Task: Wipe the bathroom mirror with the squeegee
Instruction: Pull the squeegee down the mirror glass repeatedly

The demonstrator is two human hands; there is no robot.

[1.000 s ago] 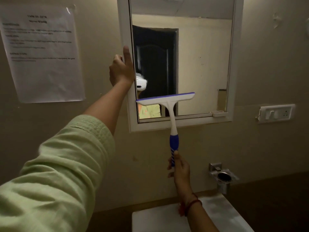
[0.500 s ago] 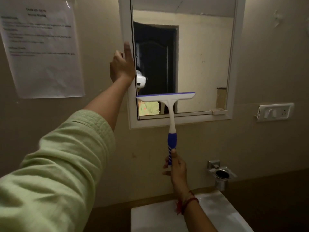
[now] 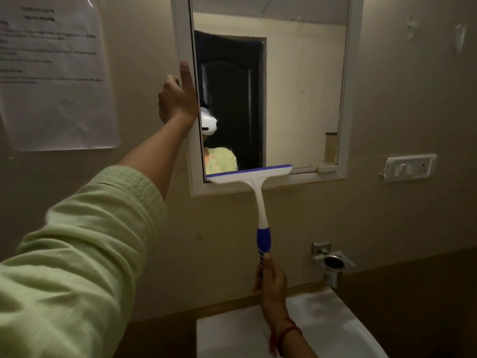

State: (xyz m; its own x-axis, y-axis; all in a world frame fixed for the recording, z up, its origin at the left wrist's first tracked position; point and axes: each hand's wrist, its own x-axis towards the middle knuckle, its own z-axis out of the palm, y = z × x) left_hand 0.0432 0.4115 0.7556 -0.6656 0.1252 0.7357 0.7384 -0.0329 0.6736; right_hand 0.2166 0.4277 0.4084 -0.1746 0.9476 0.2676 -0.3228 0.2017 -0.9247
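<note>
Our right hand [image 3: 271, 280] grips the blue end of the squeegee [image 3: 258, 192] handle, thumb up along it, while our left hand [image 3: 176, 98] clasps the left edge of the mirror frame [image 3: 182, 34], fingers wrapped around it. The squeegee's blade lies level across the bottom left of the bathroom mirror [image 3: 296, 86], just above the lower frame. Beneath the right wrist sits a white washbasin [image 3: 327, 324]; a metal holder [image 3: 333, 263] hangs right of it, a switch plate [image 3: 409, 167] higher up, and a printed sheet [image 3: 54, 73] on the wall at left
</note>
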